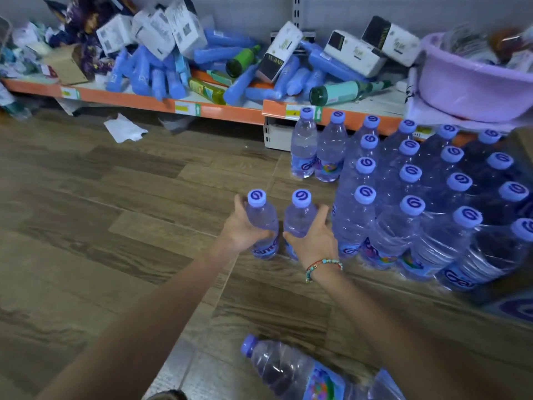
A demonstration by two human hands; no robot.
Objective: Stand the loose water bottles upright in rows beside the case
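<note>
The person's left hand [240, 230] and right hand [313, 239] are each wrapping curled fingers round a clear plastic water bottle with a blue cap [264, 223], upright on the wooden floor [115, 215] just beside the shrink-wrapped case of bottles [427, 215], where a hasty release is risking a topple.

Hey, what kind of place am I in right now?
Probably a shop or its stockroom: an orange-edged shelf with price tags, heaped with boxed goods and blue bottles, and a shrink-wrapped case of water bottles on the wood-look floor.
</note>
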